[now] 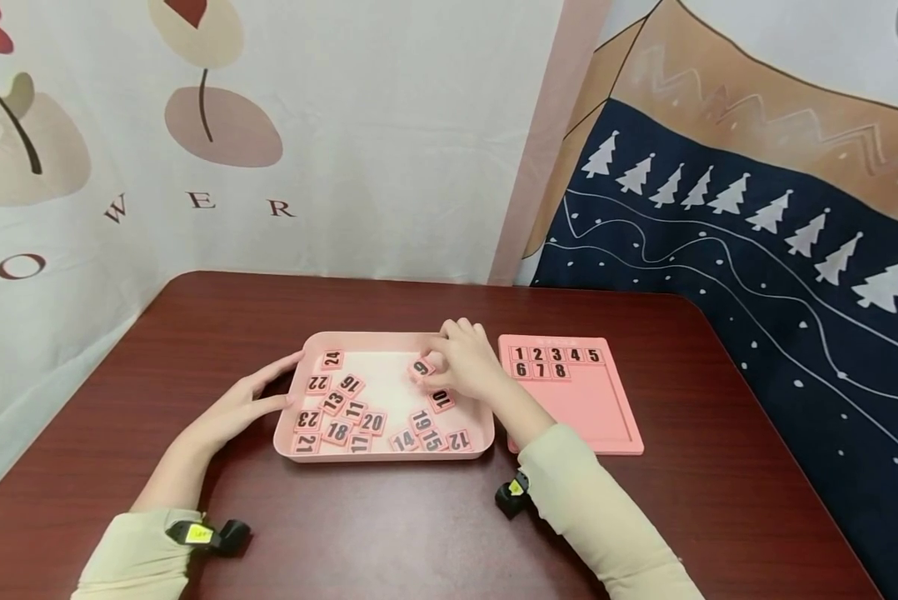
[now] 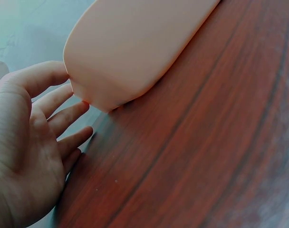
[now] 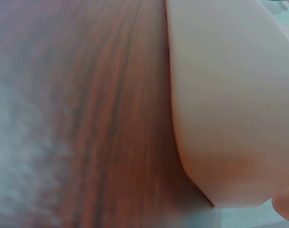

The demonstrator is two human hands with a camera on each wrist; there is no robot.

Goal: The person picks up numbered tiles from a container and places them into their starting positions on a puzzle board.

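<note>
On my head feed, right hand [image 1: 467, 360] pinches the 9 tile [image 1: 421, 367] inside the pink tray [image 1: 385, 375]. Left hand [image 1: 241, 406], fingers extended, touches the tray's left wall. Number board [image 1: 576, 408], showing 1 to 8, lies right of the tray.

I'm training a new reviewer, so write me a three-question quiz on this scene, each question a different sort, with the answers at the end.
1. Multiple choice: What does the left hand touch?
A) a sleeve
B) the tray
C) the patterned cloth

2. True or false: In the head view, the board lies to the right of the tray.

3. Fill in: The lower row of tiles on the board reads 6, 7, __.

Key: 1. B; 2. True; 3. 8.
</note>
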